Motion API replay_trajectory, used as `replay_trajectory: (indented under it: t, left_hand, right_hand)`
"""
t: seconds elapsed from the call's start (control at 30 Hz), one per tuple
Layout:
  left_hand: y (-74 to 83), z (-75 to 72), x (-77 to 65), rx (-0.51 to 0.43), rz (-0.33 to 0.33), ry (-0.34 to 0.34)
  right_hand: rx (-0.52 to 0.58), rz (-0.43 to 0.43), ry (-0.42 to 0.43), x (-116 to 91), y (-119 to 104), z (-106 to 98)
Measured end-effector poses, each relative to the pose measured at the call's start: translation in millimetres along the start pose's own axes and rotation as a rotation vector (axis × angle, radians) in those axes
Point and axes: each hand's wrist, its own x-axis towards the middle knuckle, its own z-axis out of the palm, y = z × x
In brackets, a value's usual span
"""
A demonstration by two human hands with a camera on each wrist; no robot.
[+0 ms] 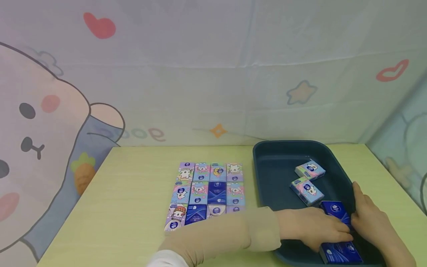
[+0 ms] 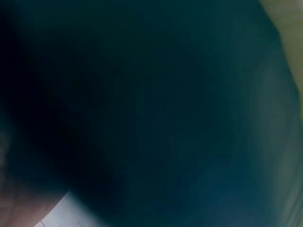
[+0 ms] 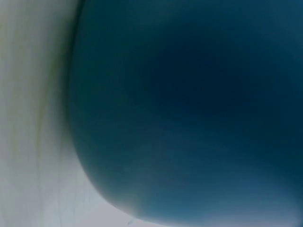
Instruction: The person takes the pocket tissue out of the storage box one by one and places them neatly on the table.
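My left hand (image 1: 321, 226) reaches across into the dark teal tray (image 1: 273, 174) in the head view. Its fingers lie over dark blue pocket tissue packs, one showing above the hand (image 1: 334, 208) and one below it (image 1: 341, 254). The palm covers what is under it, and I cannot tell whether the fingers grip a pack. My right hand (image 1: 373, 224) rests at the tray's right rim, fingers extended beside the upper blue pack. Farther up in the tray, two cartoon-printed tissue packs (image 1: 310, 169) (image 1: 307, 190) lie askew, one close behind the other.
Left of the tray, several tissue packs (image 1: 200, 193) stand in tight rows on the pale yellow table (image 1: 133, 193), cartoon prints mixed with dark blue. My left sleeve (image 1: 230, 233) overlaps their near row. A printed cloth (image 1: 200, 92) hangs behind. Both wrist views are dark and blurred.
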Motion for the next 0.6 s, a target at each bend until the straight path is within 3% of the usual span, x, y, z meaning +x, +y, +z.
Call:
replay_trajectory:
  t: [0.23,0.43,0.6]
  left_hand:
    - [7.4,9.1,13.7,0.059,0.001,-0.022]
    - [13.6,17.4,20.5,0.080,0.041,0.012]
    - [16.8,20.6,24.9,0.097,0.045,0.003]
  right_hand:
    - [0.006,-0.003,-0.010,-2,2,-2]
    - [0.012,-0.012,0.000,-3,1,-1]
    - [0.002,-0.013,0.019,-3,-1,0]
